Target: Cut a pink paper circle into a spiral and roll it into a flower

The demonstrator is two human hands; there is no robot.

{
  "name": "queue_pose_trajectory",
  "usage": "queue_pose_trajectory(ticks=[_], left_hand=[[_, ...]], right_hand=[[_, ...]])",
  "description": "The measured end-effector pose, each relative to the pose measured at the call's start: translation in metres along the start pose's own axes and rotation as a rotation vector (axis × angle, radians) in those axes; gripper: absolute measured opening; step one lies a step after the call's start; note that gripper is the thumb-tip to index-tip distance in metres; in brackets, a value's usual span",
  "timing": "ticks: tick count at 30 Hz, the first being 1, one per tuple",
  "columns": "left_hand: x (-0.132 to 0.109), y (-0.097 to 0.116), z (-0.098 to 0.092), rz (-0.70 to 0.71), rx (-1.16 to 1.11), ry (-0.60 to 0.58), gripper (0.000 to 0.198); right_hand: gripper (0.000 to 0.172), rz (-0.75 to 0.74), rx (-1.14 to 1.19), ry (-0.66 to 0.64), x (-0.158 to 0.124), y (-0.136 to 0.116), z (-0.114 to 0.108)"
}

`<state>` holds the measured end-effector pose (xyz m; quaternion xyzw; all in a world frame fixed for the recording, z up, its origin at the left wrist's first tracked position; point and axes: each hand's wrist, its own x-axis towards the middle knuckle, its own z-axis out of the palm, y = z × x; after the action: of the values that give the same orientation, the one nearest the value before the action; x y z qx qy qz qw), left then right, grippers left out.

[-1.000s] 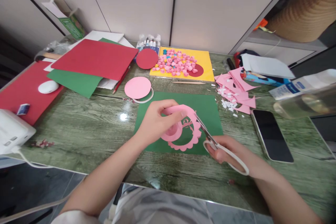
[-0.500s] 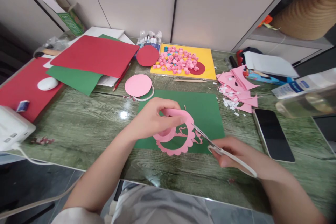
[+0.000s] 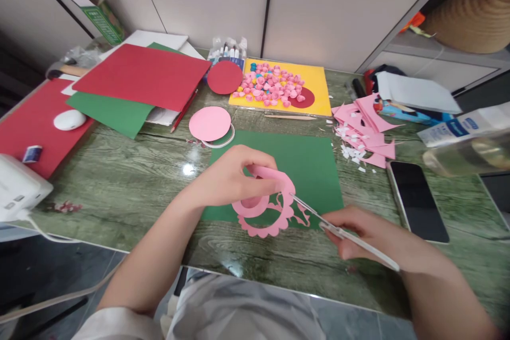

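My left hand (image 3: 243, 178) pinches a pink paper ring (image 3: 286, 207) between thumb and fingers. Its lower and right edge is cut into scallops, while the upper right edge is smooth. In my right hand (image 3: 354, 231) is a pair of scissors (image 3: 337, 229) with white handles; the blade tips touch the ring's right edge. The blades look nearly closed. Below the ring lies a green paper sheet (image 3: 306, 156) with thin pink offcuts (image 3: 302, 215) on it. Another curved pink piece (image 3: 255, 204) shows under my left hand, partly hidden.
A pink disc (image 3: 210, 123) and a red disc (image 3: 224, 77) lie beyond my left hand. Small pink paper rolls (image 3: 274, 85) cover a yellow sheet (image 3: 319, 77). Pink scraps (image 3: 368, 127) and a phone (image 3: 417, 199) are on the right, red paper (image 3: 143, 77) on the left.
The scissors have closed more at the ring's edge, their handles drawing together. My right hand has shifted slightly right. The whole view has moved a little.
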<state>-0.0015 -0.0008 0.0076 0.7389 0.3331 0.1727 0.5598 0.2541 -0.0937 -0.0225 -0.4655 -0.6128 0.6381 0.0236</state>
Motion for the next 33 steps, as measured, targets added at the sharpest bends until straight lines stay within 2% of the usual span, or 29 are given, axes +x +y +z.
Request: queue_pose_trajectory(ticks=[16,27,33], left_hand=[[-0.0003,-0.0001,0.0002,0.008,0.054,-0.039,0.023],[-0.0003,-0.0006,-0.0005,0.029,0.080,-0.143,0.021],[-0.0010,0.0000,-0.0006,0.027,0.083,-0.164,0.022]], right_hand=[[0.049,0.015,0.013,-0.036,-0.0002,0.0017,0.0021],[0.042,0.024,-0.071,-0.081,0.0012,0.0047,0.0002],[0.039,0.019,-0.088,-0.058,-0.0006,0.0065,0.0015]])
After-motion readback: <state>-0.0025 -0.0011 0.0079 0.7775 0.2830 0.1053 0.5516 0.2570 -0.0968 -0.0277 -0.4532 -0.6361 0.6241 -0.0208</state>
